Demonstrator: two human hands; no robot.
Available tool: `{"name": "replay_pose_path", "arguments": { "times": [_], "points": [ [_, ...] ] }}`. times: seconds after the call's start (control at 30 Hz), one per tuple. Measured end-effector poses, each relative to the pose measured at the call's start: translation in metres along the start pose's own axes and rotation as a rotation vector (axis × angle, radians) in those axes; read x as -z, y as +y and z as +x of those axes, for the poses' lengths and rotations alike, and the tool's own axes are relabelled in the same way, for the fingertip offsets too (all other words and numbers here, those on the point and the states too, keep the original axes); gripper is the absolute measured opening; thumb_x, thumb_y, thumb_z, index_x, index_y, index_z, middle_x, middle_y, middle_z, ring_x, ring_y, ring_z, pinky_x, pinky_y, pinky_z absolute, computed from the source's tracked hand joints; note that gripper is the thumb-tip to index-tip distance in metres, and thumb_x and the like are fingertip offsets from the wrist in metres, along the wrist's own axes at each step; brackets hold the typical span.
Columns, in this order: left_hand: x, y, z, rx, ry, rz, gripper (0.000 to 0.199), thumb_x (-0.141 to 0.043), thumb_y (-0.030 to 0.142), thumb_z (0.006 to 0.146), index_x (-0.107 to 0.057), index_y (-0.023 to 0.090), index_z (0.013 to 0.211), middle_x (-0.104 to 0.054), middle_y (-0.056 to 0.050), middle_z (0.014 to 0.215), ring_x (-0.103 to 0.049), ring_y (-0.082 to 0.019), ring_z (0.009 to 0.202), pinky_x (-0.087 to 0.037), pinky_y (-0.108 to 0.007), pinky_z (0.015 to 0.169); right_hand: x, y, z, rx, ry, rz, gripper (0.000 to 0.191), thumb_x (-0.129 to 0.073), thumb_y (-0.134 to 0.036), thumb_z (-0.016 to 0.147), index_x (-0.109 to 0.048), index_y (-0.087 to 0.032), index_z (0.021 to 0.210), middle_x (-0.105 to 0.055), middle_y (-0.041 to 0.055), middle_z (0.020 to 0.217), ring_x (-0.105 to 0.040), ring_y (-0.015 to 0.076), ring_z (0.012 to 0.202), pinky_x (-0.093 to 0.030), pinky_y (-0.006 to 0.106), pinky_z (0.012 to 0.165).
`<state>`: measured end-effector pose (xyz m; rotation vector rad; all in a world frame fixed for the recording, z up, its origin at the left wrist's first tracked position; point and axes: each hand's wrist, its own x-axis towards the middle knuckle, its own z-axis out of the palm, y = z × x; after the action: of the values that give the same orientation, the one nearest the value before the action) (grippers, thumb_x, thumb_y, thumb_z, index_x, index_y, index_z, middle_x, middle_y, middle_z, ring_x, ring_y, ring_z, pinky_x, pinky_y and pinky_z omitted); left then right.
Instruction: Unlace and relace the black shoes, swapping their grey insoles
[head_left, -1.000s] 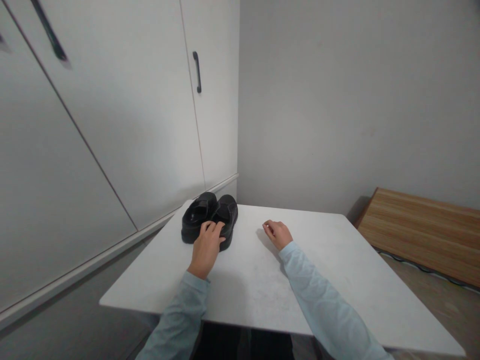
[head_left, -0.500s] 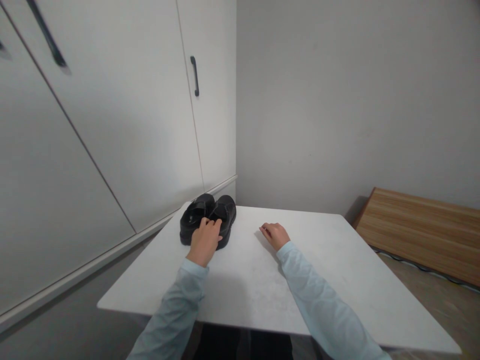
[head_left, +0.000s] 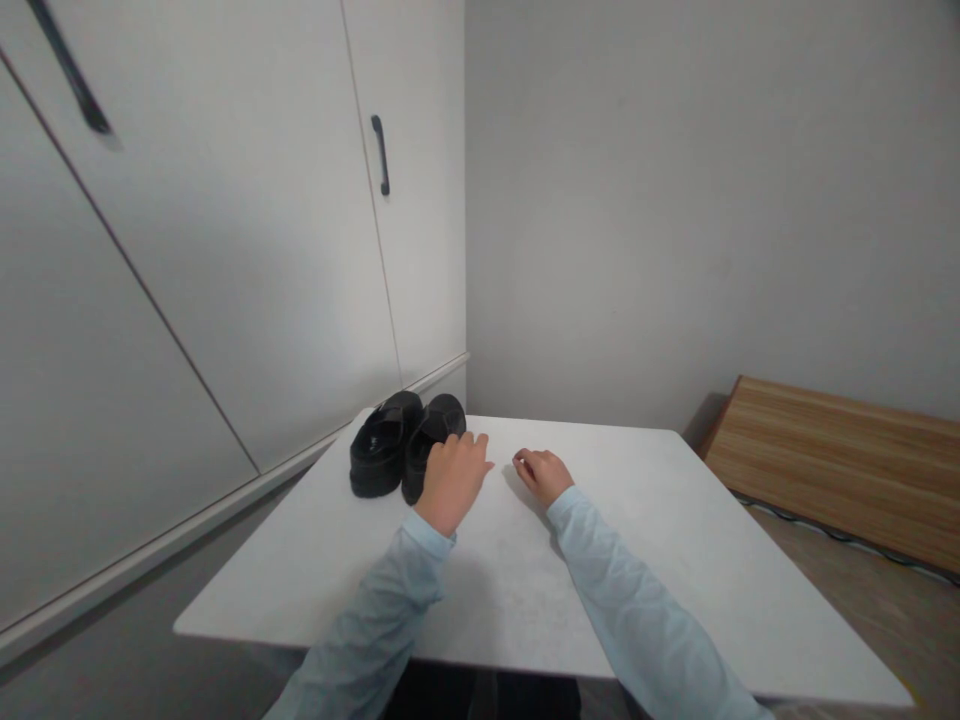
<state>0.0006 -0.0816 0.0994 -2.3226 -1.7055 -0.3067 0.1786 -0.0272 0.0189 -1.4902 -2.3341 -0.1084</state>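
Observation:
Two black shoes stand side by side on the white table, near its far left corner. The left shoe is in full sight, its opening toward me. My left hand is in front of the right shoe and covers part of it. Its fingers are a little bent and apart, with nothing in them. To the right, my right hand is low over the table with its fingers curled in and the thumb side toward the shoes. Whatever those fingers hold, if anything, is hidden.
White cabinet doors with dark handles rise along the left. A grey wall stands behind the table. At the right, a wood-grain board lies low beyond the table, with a dark cable along it.
My left hand has come away from between the shoes and moved right, uncovering the left shoe. My right hand keeps its curled pose in nearly the same place. The view has shifted slightly.

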Motion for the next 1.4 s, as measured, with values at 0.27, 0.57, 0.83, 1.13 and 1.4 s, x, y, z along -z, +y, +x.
{"name": "replay_pose_path", "arguments": {
  "times": [0.27,0.57,0.83,1.13,1.4],
  "points": [
    [-0.043,0.021,0.013,-0.272,-0.071,-0.290,0.026,-0.047,0.029,0.089,-0.048,0.019,0.113,-0.060,-0.007,0.104,-0.059,-0.019,0.098,-0.047,-0.030,0.081,-0.001,0.002,0.000,0.014,-0.037,-0.037,0.018,-0.042,-0.020,0.090,-0.059,-0.016,0.090,-0.069,0.0055,0.079,-0.062,0.0153,0.073,-0.036,0.024,0.068],
    [-0.074,0.024,0.002,-0.308,-0.128,-0.368,0.042,-0.049,0.024,0.086,-0.038,0.019,0.127,-0.061,-0.008,0.109,-0.060,-0.019,0.096,-0.047,-0.031,0.081,-0.003,0.009,0.000,-0.013,-0.160,0.011,0.019,-0.048,-0.016,0.083,-0.064,-0.018,0.091,-0.071,0.0064,0.087,-0.063,0.0172,0.083,-0.039,0.025,0.073],
    [-0.049,0.008,0.002,-0.215,0.078,-0.208,0.021,-0.046,0.023,0.088,-0.058,0.021,0.105,-0.061,-0.007,0.098,-0.052,-0.022,0.098,-0.039,-0.037,0.086,-0.005,0.009,0.002,-0.036,-0.141,0.009,0.022,-0.046,-0.021,0.087,-0.065,-0.020,0.096,-0.071,0.0064,0.085,-0.064,0.0167,0.080,-0.040,0.024,0.071],
    [-0.039,-0.025,-0.003,0.329,0.244,-0.022,0.033,-0.054,0.034,0.083,-0.056,0.020,0.113,-0.061,-0.011,0.106,-0.045,-0.032,0.107,-0.022,-0.057,0.098,-0.005,0.016,0.003,-0.063,-0.103,-0.009,0.022,-0.045,-0.021,0.088,-0.063,-0.019,0.101,-0.070,0.0065,0.084,-0.063,0.0161,0.076,-0.041,0.024,0.070],
    [-0.049,-0.039,-0.004,0.306,0.051,0.024,0.033,-0.065,0.030,0.076,-0.059,0.021,0.107,-0.068,-0.009,0.096,-0.053,-0.029,0.102,-0.028,-0.051,0.096,-0.005,0.017,0.003,-0.065,-0.107,-0.014,0.021,-0.045,-0.021,0.088,-0.064,-0.020,0.098,-0.070,0.0063,0.084,-0.063,0.0162,0.076,-0.041,0.024,0.070]
  ]
}}
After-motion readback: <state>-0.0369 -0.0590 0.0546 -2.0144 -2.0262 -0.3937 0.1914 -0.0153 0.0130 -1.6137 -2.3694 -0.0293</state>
